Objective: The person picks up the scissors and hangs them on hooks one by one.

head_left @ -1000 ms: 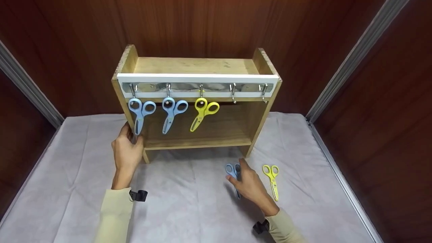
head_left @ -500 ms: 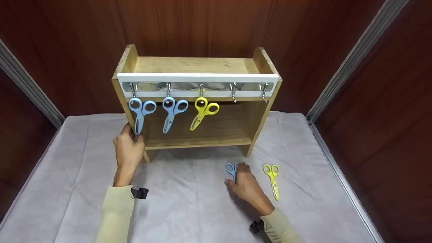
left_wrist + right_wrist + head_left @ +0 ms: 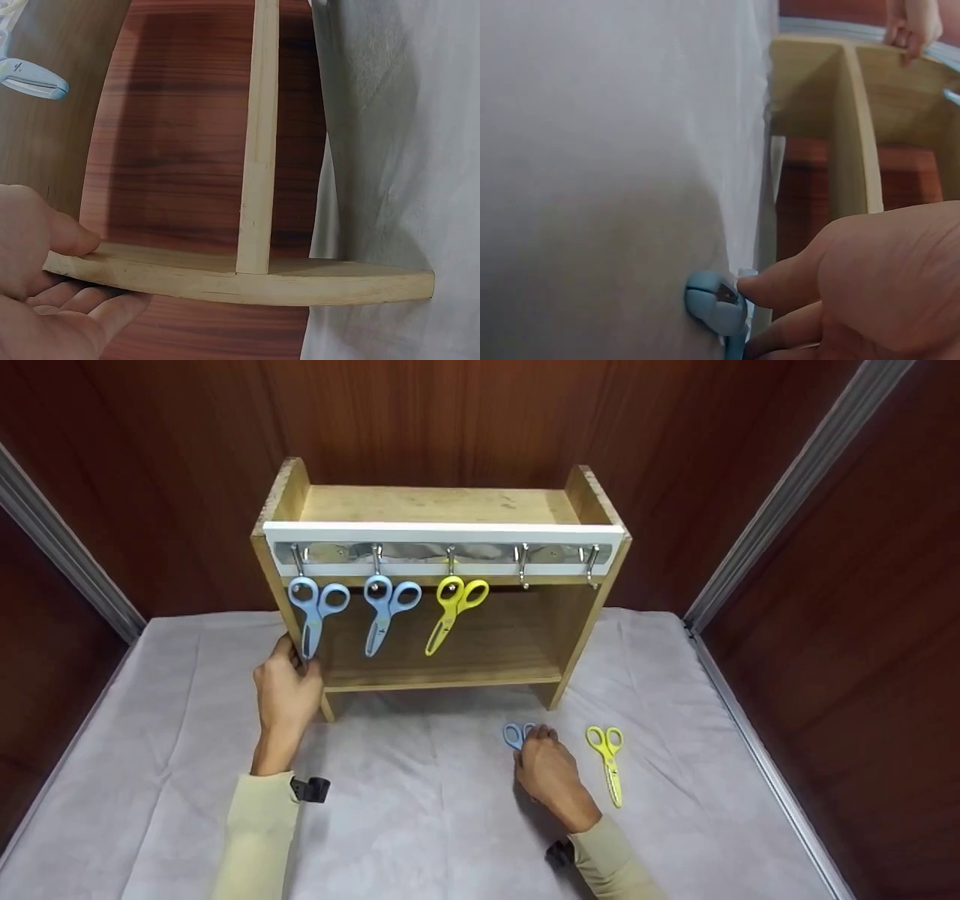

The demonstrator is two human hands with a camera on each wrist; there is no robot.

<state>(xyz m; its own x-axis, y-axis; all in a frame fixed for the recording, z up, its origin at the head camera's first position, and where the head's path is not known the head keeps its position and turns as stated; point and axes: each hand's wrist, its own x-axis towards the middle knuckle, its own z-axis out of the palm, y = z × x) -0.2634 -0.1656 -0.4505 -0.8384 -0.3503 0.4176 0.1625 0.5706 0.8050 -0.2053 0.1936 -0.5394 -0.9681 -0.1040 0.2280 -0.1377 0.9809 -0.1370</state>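
My left hand point(image 3: 289, 690) grips the left side panel of a wooden shelf rack point(image 3: 442, 684), thumb on one face and fingers on the other, as the left wrist view shows. Low in front of the rack's right leg, my right hand point(image 3: 551, 772) pinches light blue scissors point(image 3: 716, 304) over the cloth. Only their handle loops show in the head view; the hand hides the rest. Just right of that hand lie yellow scissors point(image 3: 608, 765). Blue scissors point(image 3: 311, 615), more blue scissors point(image 3: 382, 611) and yellow scissors point(image 3: 448, 611) hang from the rack's left three hooks.
A white rail point(image 3: 450, 532) with a metal hook strip spans the rack's top front. Its two right hooks point(image 3: 523, 566) carry nothing. Grey cloth point(image 3: 390, 810) covers the table, and dark wood-grain walls point(image 3: 450, 420) stand behind and at both sides.
My right hand has closed its thumb and fingers on the blue scissors and shifted slightly left. My left hand stays on the rack's side panel.
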